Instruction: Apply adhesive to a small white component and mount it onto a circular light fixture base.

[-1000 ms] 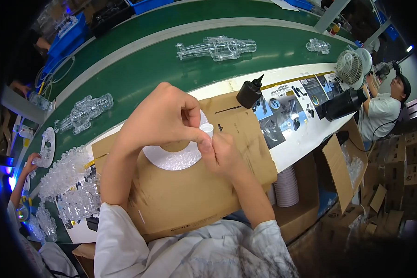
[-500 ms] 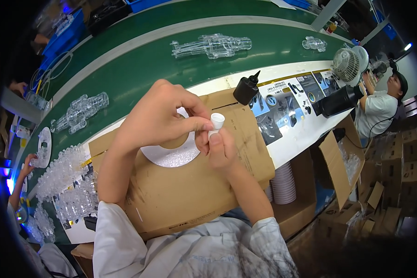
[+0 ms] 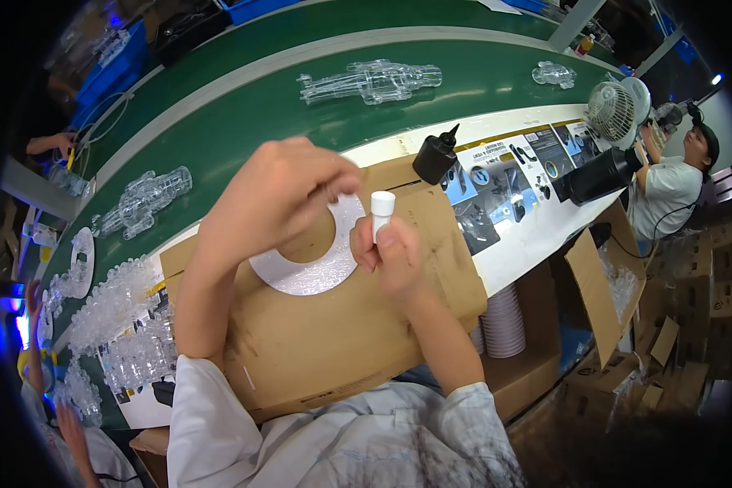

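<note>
Upright in my right hand [image 3: 394, 254], thumb and fingers closed round its lower part, is a small white cylindrical piece [image 3: 382, 205] with a wider, cap-like top. My left hand [image 3: 283, 195] is raised just to its left, apart from it. Its fingers are bent and smeared by motion, so I cannot make out whether they pinch anything. Below both hands a flat white ring [image 3: 305, 281] lies on a brown cardboard sheet [image 3: 333, 342]. A black squeeze bottle [image 3: 436, 156] with a pointed nozzle stands beyond my right hand.
Clear plastic figures lie on the green belt [image 3: 244, 102], one [image 3: 374, 81] straight ahead. More clear pieces [image 3: 118, 309] are heaped at left. At right are a black cylinder [image 3: 598, 177], a fan [image 3: 614, 110], an open carton [image 3: 537, 350] with stacked white rings, and a co-worker [image 3: 667, 179].
My left hand has come away from the white piece, moving left and up. My right hand still holds the piece, now more upright. At far left, another person's hands have moved.
</note>
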{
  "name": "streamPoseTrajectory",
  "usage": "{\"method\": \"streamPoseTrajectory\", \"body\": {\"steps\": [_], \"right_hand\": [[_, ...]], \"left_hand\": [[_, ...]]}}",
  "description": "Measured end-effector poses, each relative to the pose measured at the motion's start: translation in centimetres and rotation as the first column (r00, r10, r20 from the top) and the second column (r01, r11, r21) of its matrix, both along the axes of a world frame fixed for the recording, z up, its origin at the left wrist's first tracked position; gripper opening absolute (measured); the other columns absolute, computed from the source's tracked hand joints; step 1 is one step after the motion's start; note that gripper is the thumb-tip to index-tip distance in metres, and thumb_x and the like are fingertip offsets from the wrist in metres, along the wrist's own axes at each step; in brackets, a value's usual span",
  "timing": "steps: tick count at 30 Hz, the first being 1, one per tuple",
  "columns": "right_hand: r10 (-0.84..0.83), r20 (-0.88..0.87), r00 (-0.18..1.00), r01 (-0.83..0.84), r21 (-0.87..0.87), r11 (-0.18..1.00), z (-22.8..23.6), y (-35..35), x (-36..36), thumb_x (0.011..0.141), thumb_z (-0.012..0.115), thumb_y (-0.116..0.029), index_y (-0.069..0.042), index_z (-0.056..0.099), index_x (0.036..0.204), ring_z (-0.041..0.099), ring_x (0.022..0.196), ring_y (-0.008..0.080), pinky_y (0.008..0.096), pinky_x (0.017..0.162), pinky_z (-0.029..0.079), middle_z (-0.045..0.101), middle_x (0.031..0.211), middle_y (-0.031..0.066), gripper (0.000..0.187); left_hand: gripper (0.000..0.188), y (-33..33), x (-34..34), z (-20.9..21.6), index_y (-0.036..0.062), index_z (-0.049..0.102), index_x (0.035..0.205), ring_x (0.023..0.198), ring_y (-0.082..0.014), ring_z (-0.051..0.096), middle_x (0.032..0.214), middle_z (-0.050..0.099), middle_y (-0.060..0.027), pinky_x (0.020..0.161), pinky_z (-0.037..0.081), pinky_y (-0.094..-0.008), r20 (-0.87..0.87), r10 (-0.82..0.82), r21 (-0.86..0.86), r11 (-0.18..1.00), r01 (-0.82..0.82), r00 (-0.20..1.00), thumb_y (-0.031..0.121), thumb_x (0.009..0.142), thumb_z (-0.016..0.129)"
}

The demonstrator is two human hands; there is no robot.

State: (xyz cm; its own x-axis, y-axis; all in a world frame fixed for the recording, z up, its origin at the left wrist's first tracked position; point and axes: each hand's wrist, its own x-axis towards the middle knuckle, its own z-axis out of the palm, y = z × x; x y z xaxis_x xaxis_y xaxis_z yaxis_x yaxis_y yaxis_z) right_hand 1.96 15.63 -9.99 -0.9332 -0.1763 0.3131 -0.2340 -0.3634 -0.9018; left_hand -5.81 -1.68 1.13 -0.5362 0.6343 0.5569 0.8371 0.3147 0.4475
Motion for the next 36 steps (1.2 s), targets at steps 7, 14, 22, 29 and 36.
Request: {"method": "streamPoseTrajectory", "body": {"steps": [7,14,22,29,36], "right_hand": [[0.128,0.111,0.986,-0.114,-0.120,0.986,0.2,0.4,-0.5,0.104,0.046,-0.045,-0.006,0.045,0.081,0.038,0.054,0.0108,0.0253,0.050,0.030,0.039,0.061,0.0016,0.046],[0.103,0.093,0.990,-0.096,-0.076,0.992,0.3,0.4,-0.4,0.105,0.044,-0.045,-0.006,0.045,0.081,0.038,0.053,0.0108,0.0254,0.050,0.030,0.041,0.061,0.0029,0.046],[0.067,0.033,0.997,-0.065,-0.064,0.996,-0.1,0.7,-0.4,0.106,0.043,-0.044,-0.005,0.047,0.083,0.039,0.053,0.0110,0.0258,0.050,0.030,0.043,0.063,0.0032,0.045],[0.046,-0.004,0.999,-0.046,-0.022,0.999,0.1,0.6,-0.3,0.106,0.045,-0.040,-0.004,0.049,0.082,0.042,0.055,0.0098,0.0248,0.050,0.031,0.047,0.064,0.0040,0.044],[0.043,-0.030,0.999,-0.042,0.048,0.998,0.0,0.9,-0.3,0.105,0.044,-0.040,-0.004,0.050,0.079,0.043,0.056,0.0082,0.0242,0.051,0.032,0.050,0.066,0.0030,0.044]], "left_hand": [[0.018,-3.2,-3.7,0.0,0.0025,0.062,0.084,0.067,-0.0275,0.054,0.067,0.062,-0.0093,0.063,0.044,-0.0380,0.082,0.390,-0.379,0.864,-0.333,0.917,0.016,0.095,0.061],[0.014,-1.1,-0.5,1.2,0.0043,0.057,0.083,0.071,-0.0310,0.051,0.076,0.055,-0.0122,0.076,0.042,-0.0389,0.101,0.004,-0.126,0.992,0.008,0.995,0.014,0.093,0.061],[0.018,0.2,0.8,1.4,0.0081,0.066,0.083,0.072,-0.0235,0.059,0.076,0.062,-0.0042,0.076,0.045,-0.0352,-0.056,-0.162,-0.091,0.983,0.156,0.985,0.005,0.073,0.080],[0.018,0.4,0.7,0.8,0.0066,0.069,0.076,0.066,-0.0223,0.059,0.070,0.064,-0.0046,0.072,0.046,-0.0339,-0.039,-0.110,-0.033,0.993,0.109,0.993,0.009,0.069,0.085],[0.016,0.4,0.7,0.9,0.0063,0.071,0.076,0.066,-0.0225,0.061,0.071,0.066,-0.0048,0.073,0.046,-0.0336,0.021,-0.105,-0.040,0.994,0.106,0.994,0.010,0.068,0.084]]}}
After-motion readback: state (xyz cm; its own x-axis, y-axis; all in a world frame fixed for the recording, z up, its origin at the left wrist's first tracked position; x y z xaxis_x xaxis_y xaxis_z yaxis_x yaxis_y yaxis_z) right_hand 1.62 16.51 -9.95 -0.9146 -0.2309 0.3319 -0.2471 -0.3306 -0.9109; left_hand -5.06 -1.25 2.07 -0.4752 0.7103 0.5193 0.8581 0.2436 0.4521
